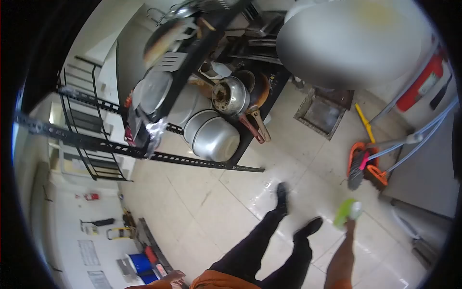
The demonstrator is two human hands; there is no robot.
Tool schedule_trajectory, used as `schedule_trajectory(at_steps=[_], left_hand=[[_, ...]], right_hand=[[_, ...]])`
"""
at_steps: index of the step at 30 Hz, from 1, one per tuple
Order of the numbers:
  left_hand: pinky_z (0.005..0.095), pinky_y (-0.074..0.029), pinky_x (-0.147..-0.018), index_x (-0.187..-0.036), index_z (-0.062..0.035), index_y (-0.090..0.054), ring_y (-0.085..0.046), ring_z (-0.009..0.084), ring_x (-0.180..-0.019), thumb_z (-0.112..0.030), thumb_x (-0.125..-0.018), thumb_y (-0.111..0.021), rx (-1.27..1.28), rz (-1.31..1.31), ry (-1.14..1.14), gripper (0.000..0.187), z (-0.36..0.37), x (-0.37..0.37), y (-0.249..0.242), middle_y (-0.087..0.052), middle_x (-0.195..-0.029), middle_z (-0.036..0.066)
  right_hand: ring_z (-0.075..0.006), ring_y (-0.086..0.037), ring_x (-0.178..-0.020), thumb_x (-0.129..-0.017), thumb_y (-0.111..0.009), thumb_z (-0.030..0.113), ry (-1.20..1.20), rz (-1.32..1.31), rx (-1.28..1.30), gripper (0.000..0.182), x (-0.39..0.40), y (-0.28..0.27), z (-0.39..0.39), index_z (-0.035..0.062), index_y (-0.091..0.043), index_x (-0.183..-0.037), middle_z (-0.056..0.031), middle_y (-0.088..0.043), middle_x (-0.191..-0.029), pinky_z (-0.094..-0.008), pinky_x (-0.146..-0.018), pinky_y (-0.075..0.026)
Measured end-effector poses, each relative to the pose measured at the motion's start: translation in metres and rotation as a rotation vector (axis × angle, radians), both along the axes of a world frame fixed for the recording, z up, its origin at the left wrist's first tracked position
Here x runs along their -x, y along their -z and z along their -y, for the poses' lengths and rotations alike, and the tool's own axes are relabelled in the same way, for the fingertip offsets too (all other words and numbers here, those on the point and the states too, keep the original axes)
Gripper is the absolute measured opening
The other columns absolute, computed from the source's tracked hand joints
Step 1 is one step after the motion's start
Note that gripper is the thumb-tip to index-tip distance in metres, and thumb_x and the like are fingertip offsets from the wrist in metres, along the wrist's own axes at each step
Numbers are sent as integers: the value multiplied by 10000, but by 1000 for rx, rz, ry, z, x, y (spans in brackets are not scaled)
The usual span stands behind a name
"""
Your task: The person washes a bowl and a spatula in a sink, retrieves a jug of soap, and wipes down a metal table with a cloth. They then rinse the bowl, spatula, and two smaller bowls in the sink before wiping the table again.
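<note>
In my right hand (350,223) is a bright green container with a white end (343,212), blurred by motion, held out low over the tiled floor to the right of my feet. The hand is closed around it, and its exact kind is too smeared to make out. At the bottom edge, my left hand (174,278) hangs beside my orange top (226,279) with its fingers loosely apart and nothing in them. My black shoes (282,198) stand on pale tiles (192,202).
A black metal rack (202,163) ahead holds aluminium pots (216,139), a worn saucepan (231,96) and a slotted turner (171,61). To the right are a floor drain (320,115), brooms with orange heads (357,164), a fire extinguisher (421,84) and a grey panel (426,168).
</note>
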State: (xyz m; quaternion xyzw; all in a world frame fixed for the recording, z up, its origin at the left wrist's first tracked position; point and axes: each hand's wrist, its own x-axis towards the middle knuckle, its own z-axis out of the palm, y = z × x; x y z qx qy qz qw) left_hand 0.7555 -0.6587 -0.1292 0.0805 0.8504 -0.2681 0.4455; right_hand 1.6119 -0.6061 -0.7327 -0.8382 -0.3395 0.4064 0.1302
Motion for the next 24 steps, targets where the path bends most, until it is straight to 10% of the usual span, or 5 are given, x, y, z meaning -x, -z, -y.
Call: schedule_trajectory(at_steps=[4,5,6,11,24], left_hand=[[472,-580,-701,-1171,-108,-578,-679,306,-776,-316,-928,-580,-80,161,-302,320,16,-28,-17,-669,-916,162],[455,-580,-695,-1159,-99,-577,-683,310,-787,-319,-935,-574,-176,175,-306,314,42,-11,1,-667,-914,169],[452,-580,-688,-1153,-92,-572,-684,310,-791,-321,-944,-560,-287,215,-292,311,51,-21,-10,-666,-926,182],[429,-582,-660,-1186,-83,-562,-686,305,-780,-282,-942,-580,-272,51,-628,315,146,-7,15,-657,-957,186],[425,-554,-597,-1095,-100,-566,-659,269,-691,-255,-932,-565,-778,108,-1015,225,130,167,114,-659,-884,130]], right_hand=[[-393,-587,-1109,-788,-648,576,-392,70,337,727,105,-114,-29,10,-552,-1233,-219,-599,-1225,-560,-938,-437],[-335,-501,-1257,-774,-651,581,-376,-4,456,758,135,-133,-39,60,-524,-1309,-154,-520,-1369,-644,-1053,-264],[-381,-572,-1153,-760,-665,605,-446,152,414,733,180,-250,-77,44,-600,-1227,-188,-621,-1215,-558,-1002,-385],[-286,-498,-1275,-702,-676,606,-986,87,620,744,347,-341,-144,154,-582,-1286,-97,-559,-1346,-655,-1068,-214],[-279,-594,-1126,-687,-679,574,-1261,160,467,672,796,-426,-284,141,-629,-1198,-85,-667,-1128,-633,-1000,-298]])
